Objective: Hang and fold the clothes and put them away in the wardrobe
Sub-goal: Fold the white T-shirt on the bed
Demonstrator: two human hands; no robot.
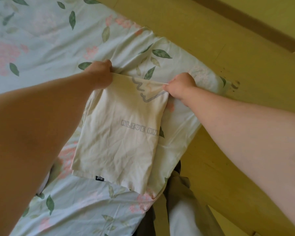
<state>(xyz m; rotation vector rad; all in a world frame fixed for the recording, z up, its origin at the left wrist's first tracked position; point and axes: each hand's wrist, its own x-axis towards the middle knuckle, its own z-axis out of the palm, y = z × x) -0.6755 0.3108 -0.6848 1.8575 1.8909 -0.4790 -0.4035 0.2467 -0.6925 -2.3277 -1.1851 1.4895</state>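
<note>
A cream T-shirt [119, 133] with grey lettering and a wavy grey print lies folded into a narrow strip on the bed. A small black label shows at its near hem. My left hand [99, 74] grips the far left corner of the folded shirt. My right hand [180, 86] pinches the far right corner. Between the two hands the far edge is pulled taut and lifted slightly off the sheet, while the near part rests flat.
The bed [41, 48] carries a pale green sheet with pink flowers and green leaves. Its edge runs diagonally to the right, beside a yellowish floor [228, 48]. Dark and olive garments [177, 193] hang or lie at the bed's near corner by my legs.
</note>
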